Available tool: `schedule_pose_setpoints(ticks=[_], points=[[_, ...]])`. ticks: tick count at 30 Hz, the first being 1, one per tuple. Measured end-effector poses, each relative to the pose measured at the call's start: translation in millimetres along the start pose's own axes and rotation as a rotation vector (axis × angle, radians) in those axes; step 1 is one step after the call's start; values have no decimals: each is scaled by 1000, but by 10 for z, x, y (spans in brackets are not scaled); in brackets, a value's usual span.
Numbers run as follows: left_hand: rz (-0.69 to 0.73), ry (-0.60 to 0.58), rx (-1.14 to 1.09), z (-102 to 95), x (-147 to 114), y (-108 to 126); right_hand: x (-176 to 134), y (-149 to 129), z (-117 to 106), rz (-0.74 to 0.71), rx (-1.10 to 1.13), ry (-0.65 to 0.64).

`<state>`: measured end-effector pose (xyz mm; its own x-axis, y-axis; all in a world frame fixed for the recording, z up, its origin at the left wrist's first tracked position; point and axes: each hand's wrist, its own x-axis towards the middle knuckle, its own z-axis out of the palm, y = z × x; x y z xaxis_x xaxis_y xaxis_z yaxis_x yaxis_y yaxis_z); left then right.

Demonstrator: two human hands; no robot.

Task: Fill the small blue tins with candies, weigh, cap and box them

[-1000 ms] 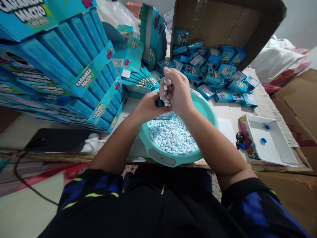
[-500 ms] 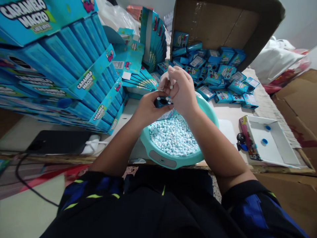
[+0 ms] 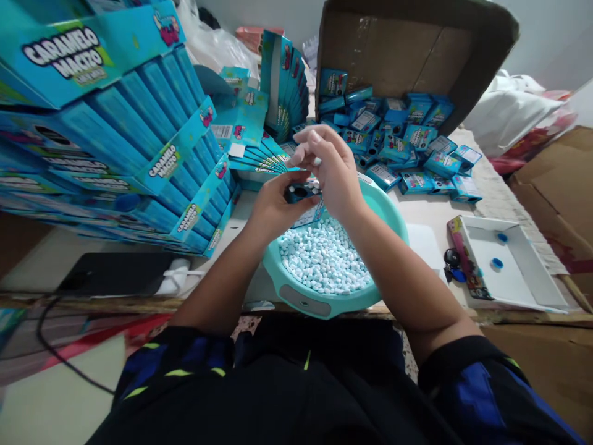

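Note:
My left hand [image 3: 278, 204] grips a small blue candy box [image 3: 311, 216] over the bowl, its dark open top facing up. White and pale blue candies [image 3: 314, 185] sit at that opening. Just above, my right hand [image 3: 331, 164] is cupped with curled fingers around some candies, partly hidden by the fingers. White powder coats its fingertips. Beneath both hands stands a turquoise bowl [image 3: 396, 216] holding a heap of white and pale blue candies [image 3: 324, 259].
Stacked display cartons [image 3: 152, 167] rise at the left, by a dark phone [image 3: 115, 274]. A tipped cardboard box [image 3: 417, 55] spills small blue boxes [image 3: 407, 142] behind the bowl. At the right are keys [image 3: 454, 264] and a white tray [image 3: 523, 272] with blue caps [image 3: 497, 264].
My right hand has dipped slightly and turned over the candy box, its fingers more closed. The left hand still grips the box. The camera view has shifted a little.

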<state>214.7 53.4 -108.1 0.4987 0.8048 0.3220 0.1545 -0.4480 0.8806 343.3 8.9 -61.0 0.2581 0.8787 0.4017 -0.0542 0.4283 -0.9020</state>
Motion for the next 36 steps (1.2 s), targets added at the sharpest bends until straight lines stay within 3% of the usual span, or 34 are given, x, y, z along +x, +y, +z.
schedule_pose_setpoints(ticks=[5, 11, 15, 22, 29, 36], points=[[-4, 13, -129, 25, -6, -13, 38, -14, -59, 28, -119, 58], [39, 52, -186, 16, 3, -53, 110, 72, -158, -99, -255, 34], [-12, 126, -196, 20, 13, -106, 120, 84, -213, -187, -483, 52], [22, 199, -218, 13, 36, -161, 100, 33, -246, -93, -908, 6], [9, 204, -137, 10, 30, -170, 93, 67, -236, -96, -977, -26], [17, 202, -199, 13, 30, -144, 64, 69, -168, -114, -988, -32]])
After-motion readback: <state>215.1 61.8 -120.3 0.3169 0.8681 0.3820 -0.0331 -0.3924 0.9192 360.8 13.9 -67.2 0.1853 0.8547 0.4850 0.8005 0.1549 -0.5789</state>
